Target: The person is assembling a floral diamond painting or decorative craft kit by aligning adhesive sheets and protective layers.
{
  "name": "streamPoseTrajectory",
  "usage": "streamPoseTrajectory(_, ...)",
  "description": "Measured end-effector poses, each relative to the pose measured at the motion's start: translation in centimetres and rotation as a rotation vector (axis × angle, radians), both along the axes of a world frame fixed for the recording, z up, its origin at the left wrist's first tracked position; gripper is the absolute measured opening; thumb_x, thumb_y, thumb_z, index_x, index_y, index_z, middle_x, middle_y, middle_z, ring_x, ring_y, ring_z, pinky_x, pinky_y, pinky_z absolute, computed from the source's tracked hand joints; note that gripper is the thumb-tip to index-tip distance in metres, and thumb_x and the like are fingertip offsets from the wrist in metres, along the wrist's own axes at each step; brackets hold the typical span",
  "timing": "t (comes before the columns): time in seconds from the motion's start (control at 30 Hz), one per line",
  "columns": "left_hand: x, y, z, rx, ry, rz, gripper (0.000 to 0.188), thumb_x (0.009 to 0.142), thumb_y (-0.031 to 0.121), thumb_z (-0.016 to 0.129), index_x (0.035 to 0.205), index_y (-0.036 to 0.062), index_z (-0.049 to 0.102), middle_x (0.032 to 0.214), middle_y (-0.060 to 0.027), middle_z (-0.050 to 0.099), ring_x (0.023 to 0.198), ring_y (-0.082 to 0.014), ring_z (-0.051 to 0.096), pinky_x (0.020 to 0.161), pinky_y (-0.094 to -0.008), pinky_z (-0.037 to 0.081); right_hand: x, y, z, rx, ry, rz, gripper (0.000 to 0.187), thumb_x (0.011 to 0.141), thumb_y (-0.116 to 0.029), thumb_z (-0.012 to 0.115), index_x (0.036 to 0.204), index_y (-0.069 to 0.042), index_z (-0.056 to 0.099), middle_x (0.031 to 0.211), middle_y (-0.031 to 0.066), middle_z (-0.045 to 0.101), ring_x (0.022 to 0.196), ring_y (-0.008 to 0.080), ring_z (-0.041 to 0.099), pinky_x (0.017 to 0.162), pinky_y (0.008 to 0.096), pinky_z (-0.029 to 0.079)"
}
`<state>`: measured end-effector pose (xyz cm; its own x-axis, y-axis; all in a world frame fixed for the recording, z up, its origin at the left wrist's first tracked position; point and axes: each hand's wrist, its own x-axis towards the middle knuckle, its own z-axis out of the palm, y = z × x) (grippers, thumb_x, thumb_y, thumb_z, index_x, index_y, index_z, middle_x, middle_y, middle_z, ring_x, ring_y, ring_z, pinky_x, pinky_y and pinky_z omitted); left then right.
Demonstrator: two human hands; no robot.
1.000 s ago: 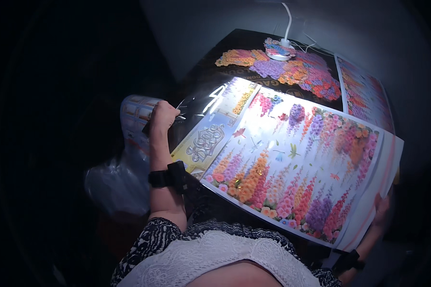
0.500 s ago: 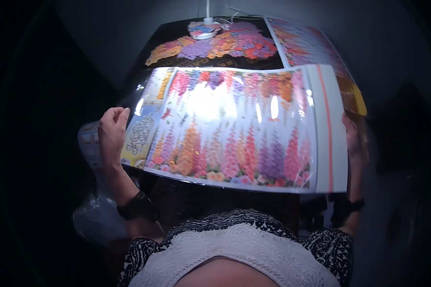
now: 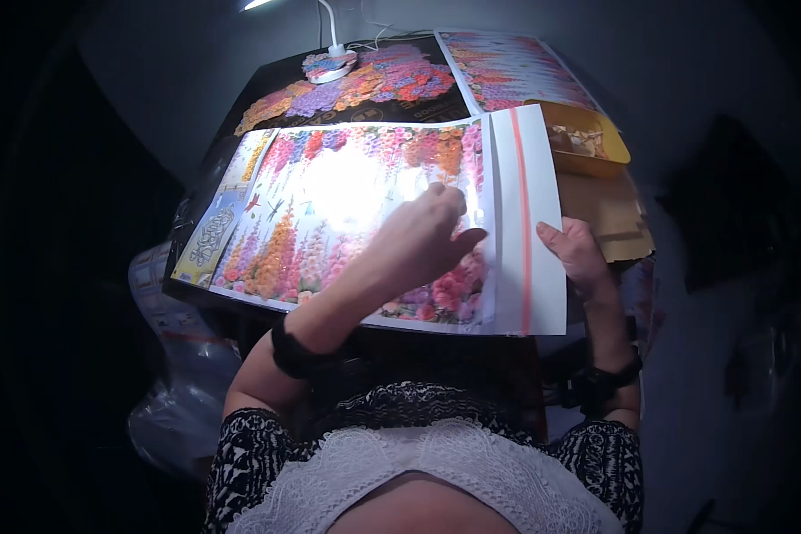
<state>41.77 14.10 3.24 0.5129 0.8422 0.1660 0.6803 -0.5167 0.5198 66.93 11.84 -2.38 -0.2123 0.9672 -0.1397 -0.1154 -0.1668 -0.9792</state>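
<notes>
On the black table's (image 3: 276,78) near side, the right hand (image 3: 578,254) pinches the right edge of a flower-printed, clear-plastic-covered sheet (image 3: 338,209), likely light, slick, best edge-held; the half-curled left hand's (image 3: 427,222) grip I can't tell.

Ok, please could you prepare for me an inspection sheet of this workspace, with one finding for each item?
Surface: dark table, mostly covered.
Job's things: glossy flower-print packet with pale flap; strong glare on its print.
Clutter: flower cut-outs, second flower print, yellow tray with scraps, brown paper or cardboard, clear plastic at left.
Hands: left hand curled over the packet, contact unclear; right hand holds the flap's edge.
Cables: thin cable behind the white lamp.
Surroundings: grey wall; dim room.
</notes>
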Motion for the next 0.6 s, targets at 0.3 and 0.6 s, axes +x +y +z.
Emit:
streamPoseTrajectory(0.3,6.3,-1.2,-1.6,0.075,0.143,0.175,0.055,0.084,0.042,0.065,0.1,-0.0086,0.051,0.092,-0.0251,0.057,0.077,-0.038,0.064,0.066,-0.0431,0.051,-0.7,-2.7,-1.6,0.027,0.186,-0.059,0.025,0.096,-0.017,0.055,0.108,0.004,0.062,0.092,0.0063,0.066,0.077,0.0093,0.062,0.068,0.0244,0.051)
streamPoseTrajectory(0.6,7.6,-1.6,-2.7,0.066,0.142,0.256,0.063,0.078,0.052,0.067,0.093,-0.0075,0.053,0.082,-0.0242,0.061,0.075,-0.0386,0.064,0.065,-0.0439,0.051,0.4,-3.7,-2.9,0.051,0.239,-0.062,0.023,0.095,-0.017,0.059,0.104,0.003,0.064,0.091,0.0055,0.067,0.077,0.0078,0.061,0.068,0.0233,0.051)
